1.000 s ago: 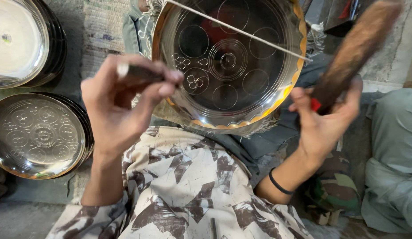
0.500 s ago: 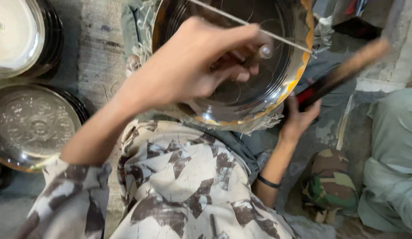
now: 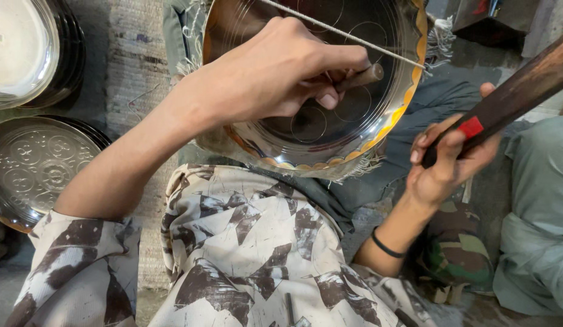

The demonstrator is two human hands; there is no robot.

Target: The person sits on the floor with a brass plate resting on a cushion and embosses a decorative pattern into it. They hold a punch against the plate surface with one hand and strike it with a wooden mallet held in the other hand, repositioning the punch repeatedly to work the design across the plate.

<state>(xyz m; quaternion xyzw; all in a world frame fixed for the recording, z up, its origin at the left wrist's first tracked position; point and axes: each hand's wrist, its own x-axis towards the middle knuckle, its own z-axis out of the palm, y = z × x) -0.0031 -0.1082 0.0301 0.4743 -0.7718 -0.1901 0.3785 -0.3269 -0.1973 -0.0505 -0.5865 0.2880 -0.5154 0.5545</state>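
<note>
Centrally, shiny round metal tray (image 3: 354,130) with engraved circles, left hand (image 3: 281,72) gripping punch (image 3: 363,77), right hand (image 3: 448,160) gripping mallet (image 3: 511,100)

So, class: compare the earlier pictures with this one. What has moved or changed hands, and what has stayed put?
The left hand, earlier raised near the body, has swung forward over the shiny metal plate, setting its short punch tool on it. The right hand keeps its grip on the wooden mallet handle, shifted slightly. The plate and the embossed plates at the side stayed where they were.
</note>
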